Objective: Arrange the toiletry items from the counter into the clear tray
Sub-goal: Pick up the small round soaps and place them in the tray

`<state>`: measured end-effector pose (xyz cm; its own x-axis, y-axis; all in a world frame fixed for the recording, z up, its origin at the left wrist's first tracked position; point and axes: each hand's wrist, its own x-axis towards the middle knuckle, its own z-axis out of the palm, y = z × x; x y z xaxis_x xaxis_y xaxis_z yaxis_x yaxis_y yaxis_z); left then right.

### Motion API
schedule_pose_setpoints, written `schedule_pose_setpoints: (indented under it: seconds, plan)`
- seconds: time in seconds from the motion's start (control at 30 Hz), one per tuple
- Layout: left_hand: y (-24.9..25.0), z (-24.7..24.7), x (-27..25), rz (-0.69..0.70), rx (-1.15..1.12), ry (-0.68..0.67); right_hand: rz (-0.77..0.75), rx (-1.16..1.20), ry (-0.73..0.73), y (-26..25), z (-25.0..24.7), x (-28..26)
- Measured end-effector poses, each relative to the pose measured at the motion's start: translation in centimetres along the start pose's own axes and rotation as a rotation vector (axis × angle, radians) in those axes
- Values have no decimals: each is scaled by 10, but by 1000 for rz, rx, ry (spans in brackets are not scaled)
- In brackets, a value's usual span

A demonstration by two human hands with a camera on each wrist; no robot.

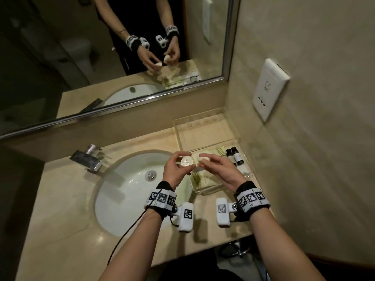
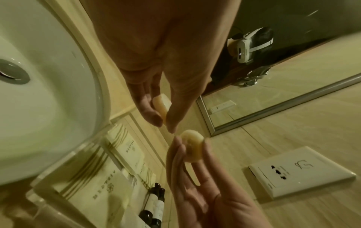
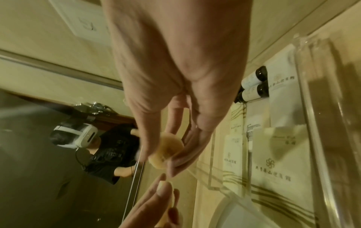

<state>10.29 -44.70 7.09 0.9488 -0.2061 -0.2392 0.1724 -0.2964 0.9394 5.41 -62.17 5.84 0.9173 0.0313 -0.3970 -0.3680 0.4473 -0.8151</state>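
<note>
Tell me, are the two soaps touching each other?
Apart. The left wrist view shows bare counter between the left hand's soap and the right hand's soap; the head view is less clear.

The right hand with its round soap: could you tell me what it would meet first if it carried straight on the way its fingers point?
Probably the left hand and its round soap: the right hand points straight at them, nearly touching, though depth is unclear.

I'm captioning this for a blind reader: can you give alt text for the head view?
Each hand, left hand and right hand, holds a small round soap above a clear tray of sachets, beside a white sink.
</note>
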Motion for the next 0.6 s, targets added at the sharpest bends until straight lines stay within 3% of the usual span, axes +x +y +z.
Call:
schedule_pose_setpoints:
  seconds: [0.17,0.37,0.6]
  plan:
    - [4,16,6,-8,12,-60,-46,96,35,-3,-9,-5]
    - [5,24,12,-14,5,-99,-121,-178,103,-8,-15,-14]
    - [-4,24,23,9,15,-159,-98,-164,194,-3,-19,-9]
